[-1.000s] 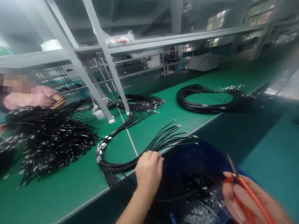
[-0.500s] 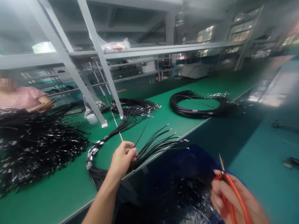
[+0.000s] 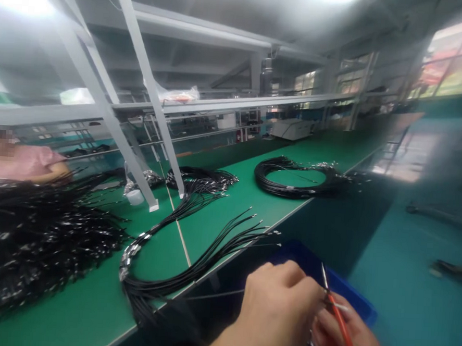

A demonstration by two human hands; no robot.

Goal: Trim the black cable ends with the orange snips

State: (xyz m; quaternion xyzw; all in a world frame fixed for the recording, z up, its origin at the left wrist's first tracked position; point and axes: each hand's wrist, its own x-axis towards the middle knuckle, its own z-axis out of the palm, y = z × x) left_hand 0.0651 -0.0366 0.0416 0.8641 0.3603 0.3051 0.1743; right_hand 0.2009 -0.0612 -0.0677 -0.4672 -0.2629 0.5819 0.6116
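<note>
My left hand [image 3: 278, 304] is closed around a single black cable [image 3: 217, 297], which trails leftward to the curved cable bundle [image 3: 177, 280] on the green bench. Close beside it, my right hand [image 3: 362, 332] grips red-handled scissors [image 3: 342, 323], their pointed blades upward. A thin pale end sticks out between the hands near the blades; its exact contact with the blades cannot be made out. Both hands are over a blue bin [image 3: 358, 301], partly hiding its contents. Silvery connectors [image 3: 132, 253] cluster along the bundle's bend.
A coiled black cable ring [image 3: 288, 189] lies farther along the green bench [image 3: 228, 225]. Another bundle [image 3: 203, 179] rests behind the white shelf posts [image 3: 159, 127]. At left, a large cable heap [image 3: 51, 235] lies before a person in a pink top [image 3: 24, 163].
My left hand has drawn one cable out of the bundle and moved right, beside the scissors. My right hand keeps hold of the scissors. The view has tilted upward.
</note>
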